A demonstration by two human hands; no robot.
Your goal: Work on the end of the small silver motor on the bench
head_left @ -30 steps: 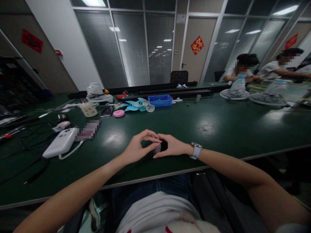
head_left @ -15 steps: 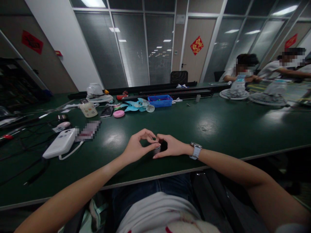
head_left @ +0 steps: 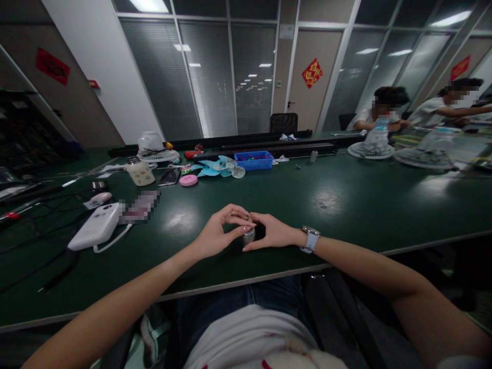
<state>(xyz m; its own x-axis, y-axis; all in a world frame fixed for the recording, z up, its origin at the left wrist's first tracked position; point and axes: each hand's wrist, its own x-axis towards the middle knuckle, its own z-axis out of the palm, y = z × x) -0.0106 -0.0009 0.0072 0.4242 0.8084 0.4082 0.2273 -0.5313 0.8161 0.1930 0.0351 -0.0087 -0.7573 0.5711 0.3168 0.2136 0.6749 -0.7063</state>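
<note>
A small grey metallic-looking cylinder (head_left: 249, 236) stands upright between my two hands close to the table's front edge. My left hand (head_left: 220, 232) is curled, with its thumb and fingertips at the top of the cylinder. Around the cylinder's side bends my right hand (head_left: 272, 230), thumb in front and the other fingers behind it. The fingertips of both hands meet near the top. Part of the cylinder is covered by the fingers, so its exact kind cannot be made out.
On the green table (head_left: 292, 197) a white power bank (head_left: 94, 228), a phone and cables lie at left. Farther back are a cup (head_left: 139, 172), a pink round lid (head_left: 188, 180), blue fan blades (head_left: 213, 166) and a blue bin (head_left: 253, 160). Fan parts (head_left: 374, 146) and two people are at right.
My left fingers have shifted slightly across the top of the cylinder, and more of the cylinder now shows. My right hand has stayed nearly still.
</note>
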